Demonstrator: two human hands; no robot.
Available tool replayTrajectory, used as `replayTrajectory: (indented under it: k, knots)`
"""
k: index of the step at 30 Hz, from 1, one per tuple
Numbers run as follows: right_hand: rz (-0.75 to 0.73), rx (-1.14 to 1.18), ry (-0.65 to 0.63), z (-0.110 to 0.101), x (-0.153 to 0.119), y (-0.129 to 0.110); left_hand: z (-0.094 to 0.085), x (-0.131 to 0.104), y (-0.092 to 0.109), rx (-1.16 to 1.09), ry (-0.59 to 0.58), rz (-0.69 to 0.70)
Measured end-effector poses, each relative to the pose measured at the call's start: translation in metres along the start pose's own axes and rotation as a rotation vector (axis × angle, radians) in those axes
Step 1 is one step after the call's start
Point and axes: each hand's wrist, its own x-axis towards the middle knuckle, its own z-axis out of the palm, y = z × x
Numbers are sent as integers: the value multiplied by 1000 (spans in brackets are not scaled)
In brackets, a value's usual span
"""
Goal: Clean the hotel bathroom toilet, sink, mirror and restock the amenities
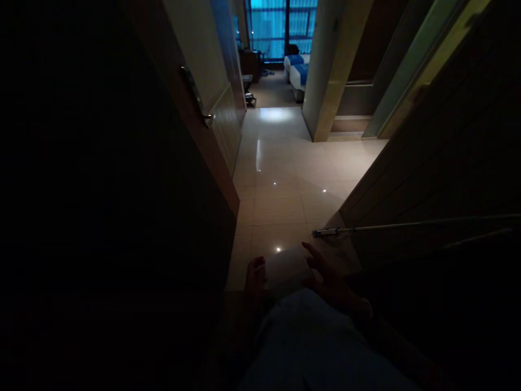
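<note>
A pale, flat, roughly rectangular object (287, 270) is in front of my body, too dim to identify. My left hand (255, 274) is at its left edge, fingers curled around that side. At the opposite edge, my right hand (325, 279) has its fingers spread, with the thumb side close to the object; whether it touches is hard to tell. A band shows on my right wrist. A thin pole with a metal end (325, 232) lies beyond my right hand, running off to the right.
An open door (179, 125) with a metal handle (197, 100) stands at the left. A dark panelled surface (439, 146) rises at the right. Shiny tiles (280, 163) lead to a room with beds (299, 73) and a curtained window (268, 30).
</note>
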Motion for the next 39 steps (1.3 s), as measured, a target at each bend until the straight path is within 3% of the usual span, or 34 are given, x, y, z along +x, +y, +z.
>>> replayTrajectory:
  k: [3, 6, 12, 16, 20, 25, 28, 32, 36, 39]
  knots:
    - [115, 15, 96, -19, 35, 12, 11, 60, 15, 147, -71, 222]
    - [188, 23, 217, -31, 82, 29, 27, 132, 20, 264, -233, 390]
    - [249, -118, 402, -53, 206, 63, 52, 287, 9, 297, -430, 359]
    - [261, -160, 525, -73, 279, 56, 61, 383, 21, 218, -566, 394]
    - [310, -262, 626, -99, 321, 40, 82, 454, 39, 127, -747, 397]
    - [372, -278, 702, -135, 339, 36, 124, 508, 57, 22, -950, 530]
    - [394, -265, 731, -156, 345, 39, 147, 525, 66, -11, -951, 618]
    - [424, -279, 742, -186, 359, 45, 183, 543, 80, 0, -946, 628]
    - [350, -338, 746, -225, 375, 54, 223, 568, 102, -11, -1021, 634]
    - [286, -368, 746, -261, 388, 59, 249, 586, 118, 3, -987, 720]
